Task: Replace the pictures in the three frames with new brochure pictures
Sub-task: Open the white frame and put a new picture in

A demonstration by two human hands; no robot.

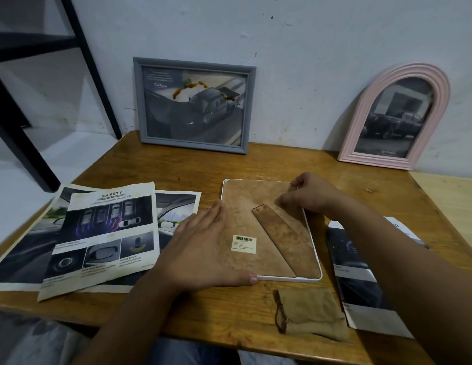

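Note:
A white-edged frame (315, 279) lies face down at the table's middle, its brown backing board and stand leg (282, 238) upward. My left hand (203, 248) lies flat on the frame's left side, fingers straight, thumb along the near edge. My right hand (311, 196) rests at the far right corner, fingertips pinching at the backing's edge. A grey frame (140, 101) and a pink arched frame (361, 111) lean upright against the wall, each holding a car picture. Brochure pages (106, 233) lie spread at the left; another brochure page (361, 280) lies under my right forearm.
A tan drawstring pouch (311, 314) lies near the table's front edge. A black metal shelf frame (16, 133) stands at the far left beside the wooden table (177, 167). A lighter wooden surface (451, 196) adjoins on the right.

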